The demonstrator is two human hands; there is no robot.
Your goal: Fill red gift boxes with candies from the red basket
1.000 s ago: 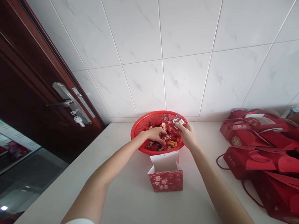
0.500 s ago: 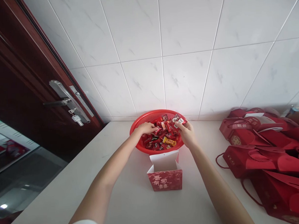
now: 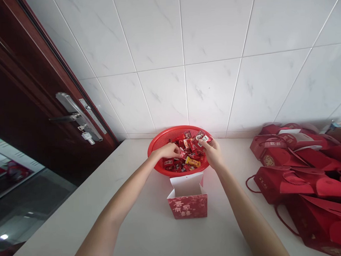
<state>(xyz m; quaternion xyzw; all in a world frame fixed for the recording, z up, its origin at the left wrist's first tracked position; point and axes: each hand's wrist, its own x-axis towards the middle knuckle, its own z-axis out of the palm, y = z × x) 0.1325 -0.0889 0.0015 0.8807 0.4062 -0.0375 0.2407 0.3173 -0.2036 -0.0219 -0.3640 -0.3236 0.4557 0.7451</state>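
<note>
A red plastic basket [image 3: 157, 143] with a mesh wall holds many wrapped candies, mostly red, plus one yellow candy [image 3: 193, 162]. Inside it, my left hand [image 3: 171, 150] has its fingertips pinched on a small pinkish-red wrapped candy [image 3: 183, 154]. My right hand [image 3: 212, 150] is closed over the basket's right rim, thumb and fingers gripping red-and-white candy packets [image 3: 205, 138]; how many cannot be made out. Directly in front of the basket stands an open red paper box [image 3: 188, 207], its white inner flap raised at the back. The bottom of the box is hidden.
Several folded red gift boxes [image 3: 284, 182] with cord handles crowd the right side of the white table [image 3: 137, 226]. A white tiled wall [image 3: 211, 96] rises behind the basket. To the left is a dark red door [image 3: 32, 91] with keys [image 3: 87, 137] hanging at its lock.
My left hand has shifted slightly right and down in the basket, and its fingers now meet at a pinkish-red candy. My right hand keeps its packets and has barely moved.
</note>
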